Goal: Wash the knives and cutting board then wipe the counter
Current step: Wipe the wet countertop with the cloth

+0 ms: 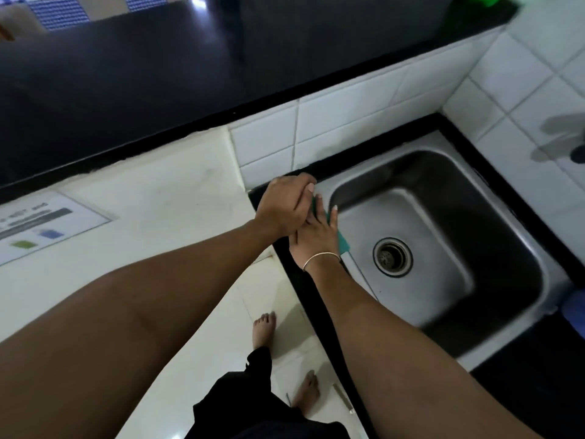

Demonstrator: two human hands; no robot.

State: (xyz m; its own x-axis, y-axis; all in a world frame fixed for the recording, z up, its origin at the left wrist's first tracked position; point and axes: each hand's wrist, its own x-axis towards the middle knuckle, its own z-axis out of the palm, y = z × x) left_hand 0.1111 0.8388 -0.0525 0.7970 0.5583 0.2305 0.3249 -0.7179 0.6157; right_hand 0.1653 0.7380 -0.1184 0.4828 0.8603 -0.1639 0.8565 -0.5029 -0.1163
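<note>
While both hands meet at the near-left corner of the sink (493,185), a knife (343,242) with a teal handle lies under them along the sink's left rim; its pale blade pokes out just past the wrist. The right hand (313,232), wearing a thin bangle (319,258), closes its fingers on the handle. The left hand (285,207) lies over it, fingers curled; what they hold I cannot tell. Black counter (126,83) runs behind, white wall tiles (348,122) above the sink, bare feet (264,327) on pale floor.
</note>
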